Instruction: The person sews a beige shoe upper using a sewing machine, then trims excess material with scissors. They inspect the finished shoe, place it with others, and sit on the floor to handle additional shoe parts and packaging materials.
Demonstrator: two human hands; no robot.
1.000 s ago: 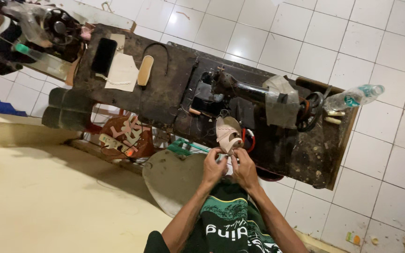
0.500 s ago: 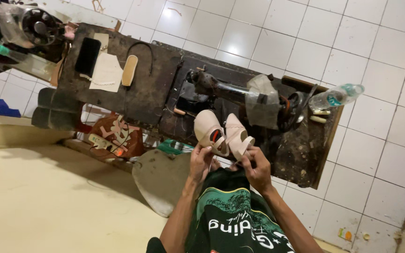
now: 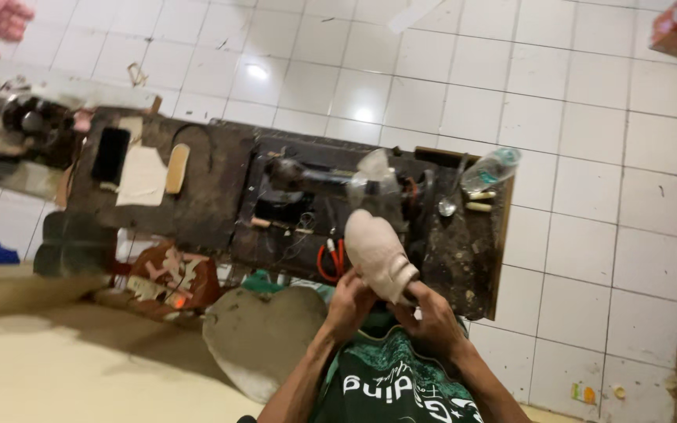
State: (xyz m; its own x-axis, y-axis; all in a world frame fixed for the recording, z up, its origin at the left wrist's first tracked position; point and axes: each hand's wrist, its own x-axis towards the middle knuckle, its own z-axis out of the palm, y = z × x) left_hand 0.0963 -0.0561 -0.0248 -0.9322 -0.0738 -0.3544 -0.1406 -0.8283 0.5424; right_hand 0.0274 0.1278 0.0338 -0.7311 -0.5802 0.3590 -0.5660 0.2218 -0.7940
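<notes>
Both of my hands hold one pale beige shoe (image 3: 378,254) up in front of me, over the near edge of a dark, worn work table (image 3: 213,196). My left hand (image 3: 350,301) grips the shoe's lower end from the left. From the right, my right hand (image 3: 432,317) takes that same end. The shoe's toe points up and to the left. A black sewing machine (image 3: 307,184) stands on the table just beyond the shoe. Below the hands I see my green printed shirt (image 3: 385,376).
On the table lie a black phone (image 3: 110,154), a pale sheet (image 3: 143,176), a wooden piece (image 3: 175,167), a red-handled tool (image 3: 329,262), a spoon (image 3: 448,205) and a plastic bottle (image 3: 491,168). A grey rounded slab (image 3: 264,337) sits at the lower left, on a white tiled floor (image 3: 589,196).
Half a second ago two pale shoes showed side by side in my hands; now only one is visible, turned and lifted slightly. The view has shifted to the right.
</notes>
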